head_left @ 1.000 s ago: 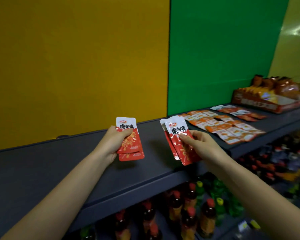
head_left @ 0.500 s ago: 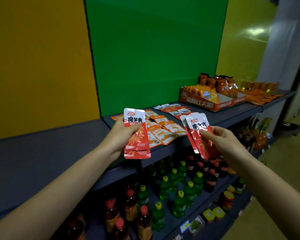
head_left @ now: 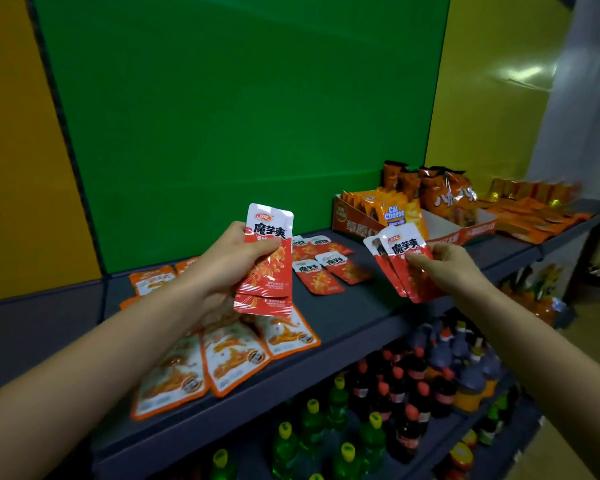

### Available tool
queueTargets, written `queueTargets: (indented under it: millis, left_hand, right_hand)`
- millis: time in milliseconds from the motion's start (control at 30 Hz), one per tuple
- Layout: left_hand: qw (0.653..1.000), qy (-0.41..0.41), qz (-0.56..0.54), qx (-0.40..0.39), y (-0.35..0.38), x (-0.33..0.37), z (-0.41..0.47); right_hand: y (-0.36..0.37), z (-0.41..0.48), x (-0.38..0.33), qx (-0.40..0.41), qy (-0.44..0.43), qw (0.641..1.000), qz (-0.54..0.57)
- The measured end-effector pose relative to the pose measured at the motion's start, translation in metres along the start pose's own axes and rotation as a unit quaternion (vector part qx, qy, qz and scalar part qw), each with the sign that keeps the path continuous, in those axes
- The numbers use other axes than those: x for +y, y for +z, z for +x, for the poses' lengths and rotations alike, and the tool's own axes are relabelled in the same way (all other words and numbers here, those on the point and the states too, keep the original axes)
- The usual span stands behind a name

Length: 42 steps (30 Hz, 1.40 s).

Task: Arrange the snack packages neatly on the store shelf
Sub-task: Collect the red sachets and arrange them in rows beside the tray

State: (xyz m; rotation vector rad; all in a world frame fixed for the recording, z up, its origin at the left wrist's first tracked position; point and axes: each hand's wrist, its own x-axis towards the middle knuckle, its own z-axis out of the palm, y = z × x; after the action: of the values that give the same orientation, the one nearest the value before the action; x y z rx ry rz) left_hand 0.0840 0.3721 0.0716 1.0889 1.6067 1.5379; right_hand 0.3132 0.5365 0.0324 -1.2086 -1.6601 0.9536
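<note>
L hand (head_left: 229,271) up at mid-frame, thumb across the front of a small stack of red snack packets (head_left: 269,268), fingers curled behind; bare L forearm (head_left: 94,372) reaches in from lower left. R hand (head_left: 447,268) at approx same height, well apart, pinches two overlapped red packets (head_left: 400,268) btwn thumb & curled fingers; bare R forearm (head_left: 541,362) enters from lower right.

Blurred far-right orange packets (head_left: 534,220)

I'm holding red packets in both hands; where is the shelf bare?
Bare shelf lies in front of the lying red packets, right of the orange packets, and left of them too. Crowded near the display box.
</note>
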Motion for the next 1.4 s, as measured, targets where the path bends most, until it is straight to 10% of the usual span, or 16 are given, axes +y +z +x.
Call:
queueTargets:
  millis: [1067, 1400]
  left_hand:
    - [0.963, -0.126, 0.014, 0.236, 0.138, -0.041, 0.061]
    - [0.959, -0.117, 0.022, 0.259, 0.144, -0.05, 0.045]
  right_hand:
    - [0.037, 0.125, 0.051, -0.122, -0.154, 0.973, -0.12]
    - [0.023, 0.11, 0.048, -0.155, -0.206, 0.966, -0.006]
